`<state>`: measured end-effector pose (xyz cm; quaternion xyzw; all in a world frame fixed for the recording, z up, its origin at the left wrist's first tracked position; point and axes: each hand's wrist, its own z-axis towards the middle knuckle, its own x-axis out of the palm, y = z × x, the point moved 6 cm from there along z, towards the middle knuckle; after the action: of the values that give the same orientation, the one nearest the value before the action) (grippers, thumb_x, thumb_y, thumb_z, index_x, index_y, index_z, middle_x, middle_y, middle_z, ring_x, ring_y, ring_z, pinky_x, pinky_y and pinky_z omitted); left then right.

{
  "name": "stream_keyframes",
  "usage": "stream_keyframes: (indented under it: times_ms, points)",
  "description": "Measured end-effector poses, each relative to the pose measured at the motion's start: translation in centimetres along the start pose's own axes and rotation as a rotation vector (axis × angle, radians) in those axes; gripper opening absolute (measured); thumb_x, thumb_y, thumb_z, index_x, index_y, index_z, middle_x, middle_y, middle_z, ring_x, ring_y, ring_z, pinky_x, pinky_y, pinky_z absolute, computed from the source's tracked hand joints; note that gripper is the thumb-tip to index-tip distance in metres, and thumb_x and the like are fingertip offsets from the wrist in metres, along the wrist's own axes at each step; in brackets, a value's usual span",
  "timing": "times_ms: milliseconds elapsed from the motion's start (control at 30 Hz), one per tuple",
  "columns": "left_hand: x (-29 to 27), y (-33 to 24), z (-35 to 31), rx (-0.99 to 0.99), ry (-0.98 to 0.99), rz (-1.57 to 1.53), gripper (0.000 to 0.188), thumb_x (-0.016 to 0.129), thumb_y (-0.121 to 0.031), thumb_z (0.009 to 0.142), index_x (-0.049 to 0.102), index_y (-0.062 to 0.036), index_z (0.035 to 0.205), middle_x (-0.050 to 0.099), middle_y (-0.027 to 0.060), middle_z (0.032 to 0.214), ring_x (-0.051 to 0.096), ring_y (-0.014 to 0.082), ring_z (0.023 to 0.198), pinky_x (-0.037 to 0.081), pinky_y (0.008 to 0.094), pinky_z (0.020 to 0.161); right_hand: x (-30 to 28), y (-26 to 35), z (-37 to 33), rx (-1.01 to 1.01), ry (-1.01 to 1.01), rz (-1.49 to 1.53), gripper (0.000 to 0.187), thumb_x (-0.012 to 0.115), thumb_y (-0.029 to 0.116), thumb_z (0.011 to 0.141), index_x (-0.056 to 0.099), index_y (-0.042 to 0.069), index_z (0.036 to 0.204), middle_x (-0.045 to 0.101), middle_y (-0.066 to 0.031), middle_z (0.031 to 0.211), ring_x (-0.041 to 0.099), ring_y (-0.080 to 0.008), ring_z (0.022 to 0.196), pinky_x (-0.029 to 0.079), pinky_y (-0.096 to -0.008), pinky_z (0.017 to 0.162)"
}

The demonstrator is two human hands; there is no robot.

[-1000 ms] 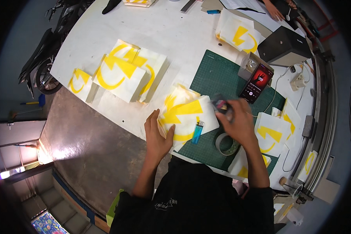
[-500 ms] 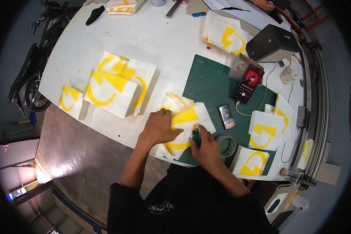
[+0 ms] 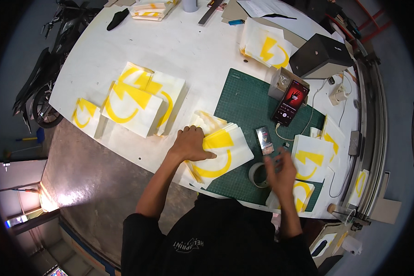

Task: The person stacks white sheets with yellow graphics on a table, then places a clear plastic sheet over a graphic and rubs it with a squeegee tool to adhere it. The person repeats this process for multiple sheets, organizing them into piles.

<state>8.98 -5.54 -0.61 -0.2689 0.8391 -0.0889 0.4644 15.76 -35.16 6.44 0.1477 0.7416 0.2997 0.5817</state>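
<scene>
My left hand (image 3: 191, 143) lies on a small stack of white printed sheets (image 3: 232, 145) with yellow shapes, its thumb stretched across the top one. The stack sits partly on a green cutting mat (image 3: 237, 99), its edges fanned out at the upper right. My right hand (image 3: 283, 177) is over the mat's right part, blurred, between a roll of tape (image 3: 258, 175) and another printed stack (image 3: 312, 154). Just beyond its fingertips shows a small greyish object (image 3: 287, 144), too small to name. Whether these fingers hold anything is unclear. A cigarette pack (image 3: 264, 140) lies beside them.
A phone (image 3: 290, 102) with a cable leans against a small box (image 3: 280, 83). Behind it stands a black speaker (image 3: 322, 55). More printed stacks (image 3: 132, 101) lie at left, and another (image 3: 264, 43) at the back. A metal ruler (image 3: 210, 13) is at the far edge.
My right hand, which held a teal lighter at the printed stack, has moved right toward the cigarette pack. The lighter no longer shows clearly. My left hand stays on the sheets.
</scene>
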Motion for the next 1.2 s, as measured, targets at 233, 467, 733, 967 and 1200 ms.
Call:
stream_keyframes:
  times_ms: [233, 467, 733, 967, 1200]
  points:
    - [-0.6, -2.0, -1.5, -0.052, -0.052, 0.057, 0.077, 0.087, -0.054, 0.066, 0.063, 0.0016, 0.114, 0.067, 0.0218, 0.108, 0.064, 0.0370, 0.107, 0.046, 0.0448, 0.099, 8.7, 3.8, -7.0, -0.427, 0.220, 0.116, 0.060, 0.076, 0.022, 0.090, 0.051, -0.005, 0.138, 0.058, -0.0267, 0.123, 0.058, -0.0439, 0.115, 0.050, -0.0492, 0.098]
    - [-1.1, -4.4, -3.6, 0.021, -0.099, 0.042, 0.064, 0.089, -0.041, 0.070, 0.064, 0.0014, 0.110, 0.069, 0.0215, 0.107, 0.067, 0.0381, 0.105, 0.054, 0.0441, 0.091, 7.8, 2.8, -7.1, -0.408, 0.277, 0.154, 0.060, 0.075, 0.021, 0.089, 0.050, -0.006, 0.137, 0.060, -0.0268, 0.118, 0.062, -0.0434, 0.106, 0.052, -0.0482, 0.091]
    - [-1.0, -8.5, -9.8, 0.124, -0.307, 0.008, 0.033, 0.080, -0.015, 0.072, 0.062, -0.0035, 0.096, 0.068, 0.0124, 0.089, 0.069, 0.0350, 0.088, 0.055, 0.0435, 0.075, -0.5, 5.6, -9.1, -0.696, -0.147, 0.236, 0.031, 0.082, 0.016, 0.082, 0.063, 0.000, 0.101, 0.059, -0.0040, 0.062, 0.056, -0.0227, 0.044, 0.048, -0.0340, 0.046]
    - [-0.6, -7.0, -10.6, 0.241, -0.528, 0.353, 0.039, 0.072, -0.006, 0.065, 0.058, -0.0023, 0.102, 0.058, 0.0111, 0.087, 0.061, 0.0301, 0.084, 0.047, 0.0401, 0.076, -0.6, 8.1, -6.3, -0.809, 0.002, 0.237, 0.053, 0.080, 0.014, 0.077, 0.059, -0.003, 0.123, 0.062, -0.0151, 0.101, 0.064, -0.0306, 0.092, 0.051, -0.0438, 0.081]
    - [-1.1, -7.1, -10.8, 0.275, -0.495, 0.278, 0.055, 0.076, -0.016, 0.064, 0.056, 0.0013, 0.111, 0.056, 0.0134, 0.097, 0.056, 0.0297, 0.093, 0.044, 0.0422, 0.085, 4.2, 11.3, -2.3, -0.870, 0.325, -0.116, 0.087, 0.073, 0.011, 0.069, 0.041, -0.001, 0.149, 0.048, -0.0226, 0.143, 0.047, -0.0452, 0.133, 0.030, -0.0583, 0.118]
